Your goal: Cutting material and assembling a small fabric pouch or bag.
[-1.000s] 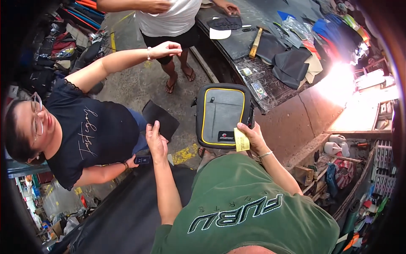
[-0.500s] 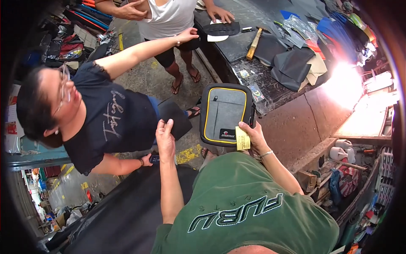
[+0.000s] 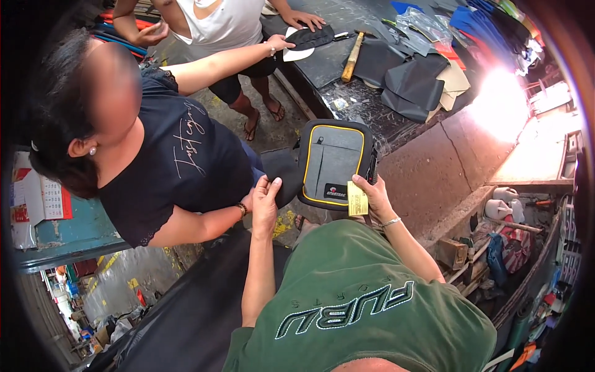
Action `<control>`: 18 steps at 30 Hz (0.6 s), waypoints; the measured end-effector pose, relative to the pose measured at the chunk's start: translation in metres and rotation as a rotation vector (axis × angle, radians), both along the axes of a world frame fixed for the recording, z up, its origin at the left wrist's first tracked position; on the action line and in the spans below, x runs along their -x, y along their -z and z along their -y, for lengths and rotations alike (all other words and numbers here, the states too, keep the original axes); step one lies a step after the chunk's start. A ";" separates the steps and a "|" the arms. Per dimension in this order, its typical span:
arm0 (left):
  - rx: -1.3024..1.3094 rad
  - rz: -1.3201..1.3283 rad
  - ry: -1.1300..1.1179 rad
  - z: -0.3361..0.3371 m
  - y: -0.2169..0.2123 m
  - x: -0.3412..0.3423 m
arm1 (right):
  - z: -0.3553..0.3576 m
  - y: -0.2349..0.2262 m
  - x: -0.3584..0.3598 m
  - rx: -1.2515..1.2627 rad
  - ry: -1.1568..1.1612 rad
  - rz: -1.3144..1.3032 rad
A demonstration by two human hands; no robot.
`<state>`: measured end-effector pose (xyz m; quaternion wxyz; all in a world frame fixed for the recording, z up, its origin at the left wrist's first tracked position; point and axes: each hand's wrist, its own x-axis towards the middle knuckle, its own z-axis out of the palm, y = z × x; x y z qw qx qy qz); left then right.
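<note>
My right hand grips the lower right corner of a small grey shoulder bag with black edges, yellow piping and a zipped front pocket. Under my right thumb a yellow paper tag lies against the bag. My left hand is closed, thumb on top, on a flat black sheet of material beside the bag. Close by my left wrist is the lowered hand of a person in a dark top; that person's other hand reaches to a black cut piece on the workbench.
Across the workbench lie a wooden-handled hammer, black sheets and plastic wrapping. A second person in a white top stands at its left end. A black-covered surface is at lower left; cluttered goods fill the right.
The person in the dark top has come closer, the far hand now at the black piece on the bench and the near hand beside mine. My left hand has shifted slightly right, toward the bag.
</note>
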<state>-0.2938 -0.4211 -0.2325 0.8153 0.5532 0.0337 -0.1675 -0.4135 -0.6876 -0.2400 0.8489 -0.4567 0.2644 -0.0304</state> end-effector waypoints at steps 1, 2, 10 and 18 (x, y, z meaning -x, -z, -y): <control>0.025 0.009 0.070 0.004 -0.002 0.001 | 0.002 0.000 0.001 0.035 0.053 -0.063; 0.027 0.000 0.092 0.008 -0.003 0.002 | 0.003 0.000 0.001 0.025 0.060 -0.056; -0.063 0.010 0.108 0.047 -0.012 0.011 | 0.020 0.011 0.004 0.032 0.088 -0.041; -0.074 -0.030 0.223 0.076 -0.015 0.017 | 0.044 0.012 0.007 -0.001 0.058 -0.014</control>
